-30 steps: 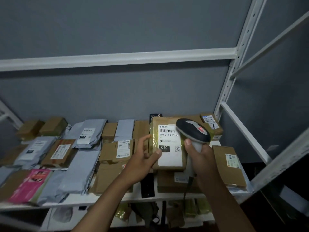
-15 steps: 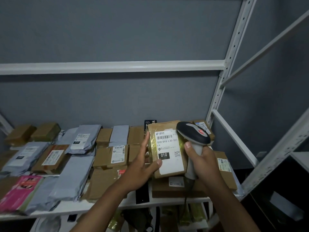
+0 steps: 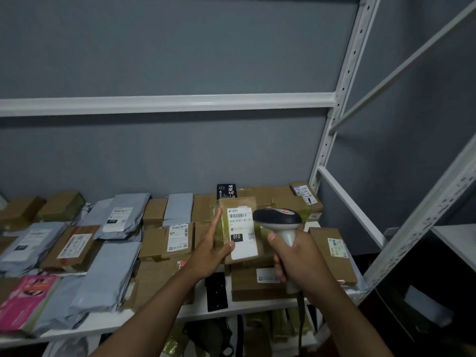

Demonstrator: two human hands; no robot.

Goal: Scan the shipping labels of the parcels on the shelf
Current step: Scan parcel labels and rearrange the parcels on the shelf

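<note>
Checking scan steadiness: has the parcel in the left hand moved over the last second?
Yes, slightly downward. The held parcel had its top edge about level with the black box behind it; now it sits below.

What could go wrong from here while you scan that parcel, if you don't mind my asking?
The left hand props the brown parcel with only a thumb on its front, so it might slip onto the boxes below. The scanner, gripped by the right hand, sits beside the label and overlaps its right edge; the barcode may be missed. The scanner's cord hangs past the shelf edge and could snag.
</note>
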